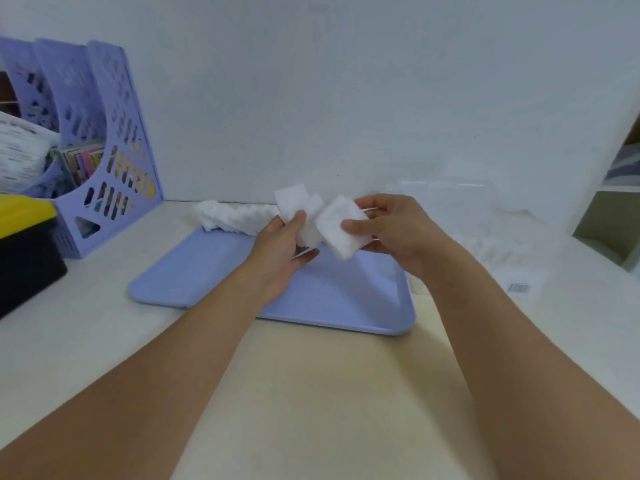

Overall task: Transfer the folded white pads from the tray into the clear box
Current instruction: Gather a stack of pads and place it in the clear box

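A lilac tray [214, 268] lies flat on the table in front of me. Along its far edge runs a row of folded white pads [239, 218]. My left hand [280, 251] hovers over the tray and grips a few white pads [294, 202] fanned upward between thumb and fingers. My right hand [394, 230] pinches a single white pad [341, 226] just to the right of those. The clear box [491, 216] stands at the right behind my right hand, faint against the wall, with white pads inside it.
A lilac magazine rack [107, 143] with books stands at the back left. A black and yellow case [24, 247] sits at the left edge. A barcode label [518, 288] lies on the table right of the tray. A shelf unit [613, 216] is at far right.
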`<state>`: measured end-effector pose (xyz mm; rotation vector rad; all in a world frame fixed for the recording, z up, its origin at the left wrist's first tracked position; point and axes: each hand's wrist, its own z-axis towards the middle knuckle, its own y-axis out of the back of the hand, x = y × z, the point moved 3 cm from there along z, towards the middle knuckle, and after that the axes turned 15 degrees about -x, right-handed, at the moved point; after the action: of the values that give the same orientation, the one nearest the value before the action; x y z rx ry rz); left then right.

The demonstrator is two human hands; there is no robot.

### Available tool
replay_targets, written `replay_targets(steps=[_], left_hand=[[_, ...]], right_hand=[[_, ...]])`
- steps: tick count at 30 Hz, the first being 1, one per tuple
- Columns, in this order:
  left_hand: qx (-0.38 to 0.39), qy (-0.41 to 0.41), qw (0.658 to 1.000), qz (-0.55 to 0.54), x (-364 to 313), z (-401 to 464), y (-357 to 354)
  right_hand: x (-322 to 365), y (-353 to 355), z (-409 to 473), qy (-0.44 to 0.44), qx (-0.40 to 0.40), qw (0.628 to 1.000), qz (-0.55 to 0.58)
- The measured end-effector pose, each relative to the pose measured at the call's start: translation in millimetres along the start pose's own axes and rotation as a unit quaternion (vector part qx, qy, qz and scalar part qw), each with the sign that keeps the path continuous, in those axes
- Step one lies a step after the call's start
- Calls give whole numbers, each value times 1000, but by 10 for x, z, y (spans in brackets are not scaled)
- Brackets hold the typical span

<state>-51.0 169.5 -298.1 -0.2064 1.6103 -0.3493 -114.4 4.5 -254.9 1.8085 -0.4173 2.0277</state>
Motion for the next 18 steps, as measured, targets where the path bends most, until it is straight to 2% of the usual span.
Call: replay_targets(steps=[4, 9, 14, 18], left_hand=[[5, 14, 1000, -7, 49, -19, -26], [47, 6, 999, -9, 40, -92, -105], [22, 50, 997, -49, -1, -94, -80], [5, 52, 997, -56, 20, -88, -64]], right_hand=[[45, 19, -4, -16, 61, 994, 88], [-113, -84, 20, -31, 57, 997, 49], [-184, -87, 80, 10, 21, 1000, -8], [-184, -130, 54, 42, 43, 998, -24]])
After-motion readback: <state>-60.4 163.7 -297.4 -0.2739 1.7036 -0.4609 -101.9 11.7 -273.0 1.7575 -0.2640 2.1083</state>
